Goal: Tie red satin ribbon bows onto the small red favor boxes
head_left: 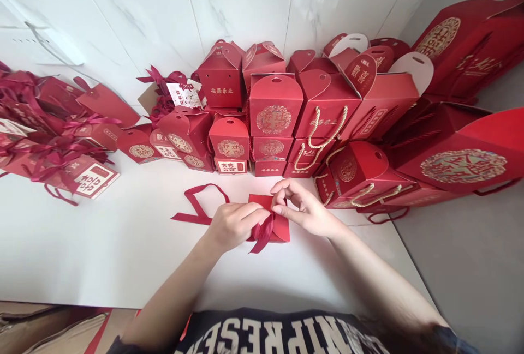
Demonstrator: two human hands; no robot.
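Note:
A small red gift box (281,229) lies on the white table in front of me, partly covered by my hands. Dark red ribbon (262,234) is gathered on its top, with a short end hanging over the near side. My left hand (234,224) is closed on the ribbon at the middle of the box. From the right, my right hand (301,208) reaches over the box, thumb and fingers pinched at the ribbon by the far edge; the exact grip is partly hidden. A long loop of ribbon trails onto the table left of the box.
Stacked red gift boxes (279,117) with gold print and rope handles line the wall behind. Larger red boxes (462,163) stand at the right. Ribbon-tied boxes (77,136) are piled at the left. The white table (135,250) ends near my body.

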